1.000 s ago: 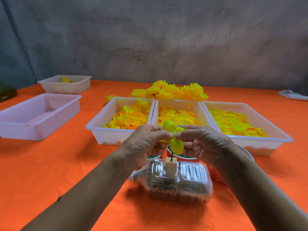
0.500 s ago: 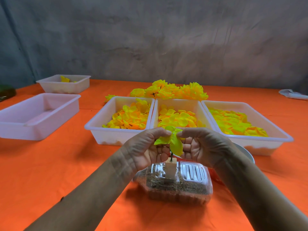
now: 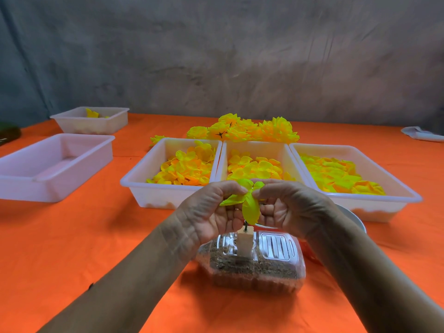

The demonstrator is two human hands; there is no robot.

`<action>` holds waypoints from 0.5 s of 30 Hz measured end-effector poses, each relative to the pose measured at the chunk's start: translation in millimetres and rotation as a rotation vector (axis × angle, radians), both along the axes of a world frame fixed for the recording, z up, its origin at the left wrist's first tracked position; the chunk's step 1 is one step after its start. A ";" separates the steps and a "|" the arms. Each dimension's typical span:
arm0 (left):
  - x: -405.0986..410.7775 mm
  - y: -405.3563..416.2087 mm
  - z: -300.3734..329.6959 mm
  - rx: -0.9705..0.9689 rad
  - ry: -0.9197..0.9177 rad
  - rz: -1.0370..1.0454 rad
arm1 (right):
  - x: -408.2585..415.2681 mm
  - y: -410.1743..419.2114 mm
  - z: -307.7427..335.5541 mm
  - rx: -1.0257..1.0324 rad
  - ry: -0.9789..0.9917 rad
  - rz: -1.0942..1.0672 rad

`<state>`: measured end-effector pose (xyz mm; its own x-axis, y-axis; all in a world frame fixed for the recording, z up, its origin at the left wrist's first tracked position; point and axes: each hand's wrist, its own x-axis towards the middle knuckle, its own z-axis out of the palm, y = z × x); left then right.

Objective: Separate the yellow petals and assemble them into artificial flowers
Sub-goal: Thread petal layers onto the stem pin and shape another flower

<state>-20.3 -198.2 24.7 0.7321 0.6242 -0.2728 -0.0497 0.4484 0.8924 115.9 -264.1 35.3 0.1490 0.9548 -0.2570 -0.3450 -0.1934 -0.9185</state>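
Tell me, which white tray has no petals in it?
The big white tray at the near left. It shows only its bare bottom; the other four trays hold yellow petals.

My left hand and right hand cover most of the petal cluster; I can't tell how its stem joins underneath. At 4 o'clock a metal bowl hides behind my right wrist. At 9 o'clock a dark object is cut off by the edge, and at 3 o'clock a white cloth-like item too.
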 end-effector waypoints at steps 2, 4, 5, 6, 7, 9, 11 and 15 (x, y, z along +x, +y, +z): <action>-1.4 -0.3 -0.8 0.025 -0.008 -0.002 | -0.6 -1.1 -1.1 0.006 -0.005 -0.013; -2.7 -0.7 -1.5 0.056 0.010 -0.005 | -1.8 -2.5 -2.9 0.015 -0.024 -0.022; -3.4 -0.8 -1.6 0.064 0.016 -0.002 | -2.2 -2.8 -4.2 0.018 -0.032 -0.022; -3.5 -0.7 -1.6 0.061 0.013 0.005 | -2.7 -3.5 -4.9 0.019 -0.031 -0.019; -4.0 -0.8 -1.5 0.049 0.000 0.012 | -3.2 -4.5 -4.9 0.020 -0.024 -0.017; -4.3 -0.2 -1.6 0.019 -0.035 0.022 | -3.1 -6.4 -3.9 0.026 -0.004 -0.012; -3.8 0.5 -1.6 -0.004 -0.068 0.030 | -1.6 -7.8 -1.7 0.044 0.010 -0.024; -4.0 -0.2 0.3 -0.032 -0.116 0.063 | 0.6 -13.0 6.1 0.121 -0.010 -0.062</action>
<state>-24.3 -198.4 24.9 0.7193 0.6624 -0.2092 -0.1807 0.4692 0.8644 116.4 -277.0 41.4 0.2104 0.9677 -0.1387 -0.3435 -0.0596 -0.9373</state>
